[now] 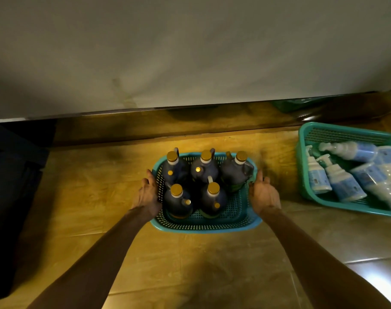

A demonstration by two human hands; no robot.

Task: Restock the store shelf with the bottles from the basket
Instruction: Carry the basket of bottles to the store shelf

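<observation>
A teal perforated basket (232,219) sits on the tiled floor in the middle of the view. Several dark bottles with gold caps (177,199) stand upright in it, three in the far row and two in the near row. My left hand (146,195) lies flat against the basket's left wall, fingers pointing away from me. My right hand (265,195) is at the basket's right wall, fingers spread, with the fingertips near the far right corner. Whether either hand grips the rim is not clear.
A second teal basket (306,134) at the right holds several white and blue pump bottles (344,181) lying on their sides. A pale wall with a dark skirting board (167,121) runs across behind. A dark object (9,197) fills the left edge.
</observation>
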